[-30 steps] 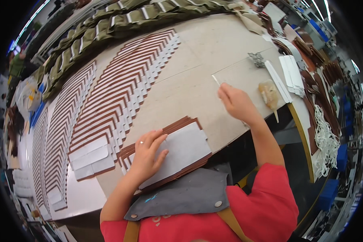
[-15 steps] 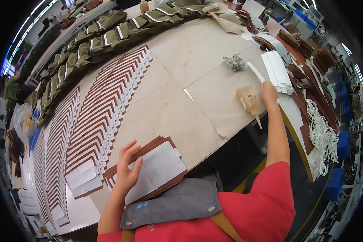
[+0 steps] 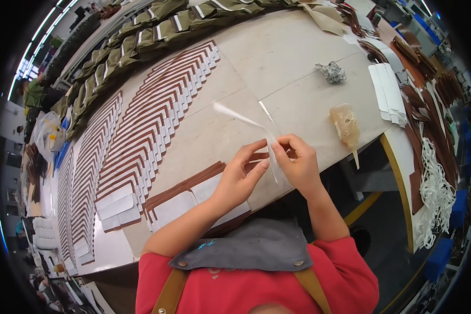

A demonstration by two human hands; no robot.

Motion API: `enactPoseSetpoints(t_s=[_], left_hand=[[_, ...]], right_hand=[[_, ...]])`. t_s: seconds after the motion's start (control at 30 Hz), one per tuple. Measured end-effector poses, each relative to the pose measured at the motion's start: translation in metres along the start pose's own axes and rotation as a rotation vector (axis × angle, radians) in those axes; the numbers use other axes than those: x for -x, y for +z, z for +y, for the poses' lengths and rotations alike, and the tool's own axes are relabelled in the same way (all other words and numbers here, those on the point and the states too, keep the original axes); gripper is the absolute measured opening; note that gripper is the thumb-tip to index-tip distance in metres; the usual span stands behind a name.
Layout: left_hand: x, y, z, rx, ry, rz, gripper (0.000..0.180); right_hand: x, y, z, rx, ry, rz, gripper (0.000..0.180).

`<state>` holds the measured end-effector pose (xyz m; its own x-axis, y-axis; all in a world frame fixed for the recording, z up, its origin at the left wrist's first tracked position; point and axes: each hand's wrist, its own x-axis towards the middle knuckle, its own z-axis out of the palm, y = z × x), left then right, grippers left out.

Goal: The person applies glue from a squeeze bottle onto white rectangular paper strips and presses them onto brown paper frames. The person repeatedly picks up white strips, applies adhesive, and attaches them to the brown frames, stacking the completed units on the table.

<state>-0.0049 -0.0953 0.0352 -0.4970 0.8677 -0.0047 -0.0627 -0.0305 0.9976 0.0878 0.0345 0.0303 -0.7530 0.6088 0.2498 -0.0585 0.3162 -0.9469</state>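
Observation:
A thin white strip (image 3: 238, 114), bent and smeared by motion, stands over the table in front of me. My right hand (image 3: 297, 159) pinches it between thumb and fingers near its lower part. My left hand (image 3: 244, 172) is right beside it, thumb and fingertips apart at the strip's edge; whether they touch it is hard to tell. Below my left forearm lies a stack of brown pieces with white faces (image 3: 175, 211), partly hidden by that arm. To the right, a translucent amber squeeze bottle (image 3: 345, 127) with a narrow nozzle lies on the table (image 3: 298, 99).
Rows of overlapping brown-and-white pieces (image 3: 157, 112) cover the left of the table. Folded olive fabric (image 3: 162, 30) lines the far edge. A crumpled grey lump (image 3: 331, 72), white strips (image 3: 386, 94) and tangled white cord (image 3: 435, 193) are at the right.
My right hand has come from the white strips at the right to the middle, carrying one strip. My left hand has moved right, off the stack, to meet it. The view has shifted slightly.

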Motion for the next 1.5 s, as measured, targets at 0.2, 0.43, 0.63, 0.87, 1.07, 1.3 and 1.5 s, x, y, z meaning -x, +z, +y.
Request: enactPoseSetpoints(t_s=[0.2, 0.43, 0.63, 0.87, 1.07, 1.3, 1.5], left_hand=[[0.008, -0.005, -0.005, 0.064, -0.117, 0.071, 0.038], [0.009, -0.005, -0.008, 0.132, -0.116, 0.084, 0.030], [0.011, -0.007, -0.012, 0.130, -0.144, 0.102, 0.023], [0.010, -0.027, -0.024, 0.193, -0.140, 0.156, 0.012], [-0.004, -0.080, -0.014, 0.367, -0.053, 0.527, 0.007], [-0.015, -0.067, -0.022, 0.100, -0.212, 0.340, 0.041], [-0.011, -0.061, -0.045, -0.268, -0.253, 0.257, 0.055]], right_hand=[[0.007, 0.005, 0.011, -0.245, 0.137, -0.180, 0.011], [0.009, 0.014, 0.017, -0.271, 0.079, -0.169, 0.009], [0.011, 0.017, 0.012, -0.168, 0.076, -0.114, 0.010], [0.012, 0.011, 0.017, -0.362, 0.339, -0.017, 0.010], [-0.012, -0.095, 0.023, -0.414, 0.160, 0.604, 0.010], [-0.034, -0.105, -0.016, 0.769, -0.202, 0.637, 0.014], [-0.051, -0.013, 0.041, 0.852, -0.086, -0.125, 0.017]])
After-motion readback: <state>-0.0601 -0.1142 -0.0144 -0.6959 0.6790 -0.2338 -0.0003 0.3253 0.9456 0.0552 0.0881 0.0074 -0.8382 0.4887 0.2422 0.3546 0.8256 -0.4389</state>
